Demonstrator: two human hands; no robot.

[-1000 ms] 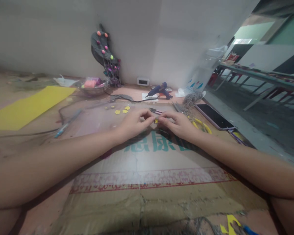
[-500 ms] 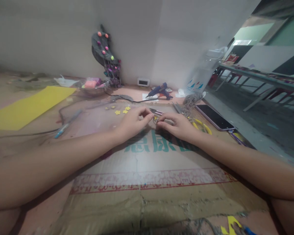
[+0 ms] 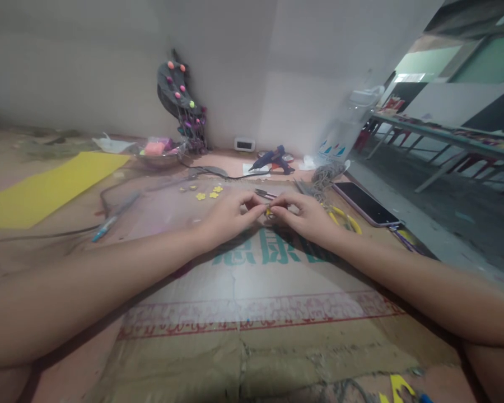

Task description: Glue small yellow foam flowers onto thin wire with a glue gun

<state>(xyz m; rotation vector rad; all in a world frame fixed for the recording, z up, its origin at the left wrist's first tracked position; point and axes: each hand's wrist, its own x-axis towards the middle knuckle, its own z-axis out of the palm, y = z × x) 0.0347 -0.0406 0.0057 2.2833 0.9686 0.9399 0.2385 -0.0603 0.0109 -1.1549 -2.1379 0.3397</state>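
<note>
Over the middle of the cardboard sheet (image 3: 235, 280), my left hand (image 3: 231, 220) and my right hand (image 3: 304, 217) meet fingertip to fingertip. Both are closed in a pinch on one small yellow and grey piece (image 3: 269, 212). Fingers cover most of it, so its kind is unclear. Several yellow flower cut-outs (image 3: 214, 195) lie just beyond my left hand. Behind the fingertips rests a slim pointed tool (image 3: 265, 193). Yellow-handled scissors (image 3: 345, 219) lie beside my right hand, near a bundle of grey yarn (image 3: 327, 172).
A blue glue gun (image 3: 273, 160) stands at the back by a small white clock (image 3: 244, 144). Right of the yarn lies a phone (image 3: 366, 204). Yellow paper (image 3: 54, 187), a marker pen (image 3: 114, 218) and a bowl (image 3: 162, 159) occupy the left. A decorated moon (image 3: 176, 87) leans on the wall.
My fingertips have come closer together around the small piece, with my left hand moving slightly right. The whole view has shifted a little.
</note>
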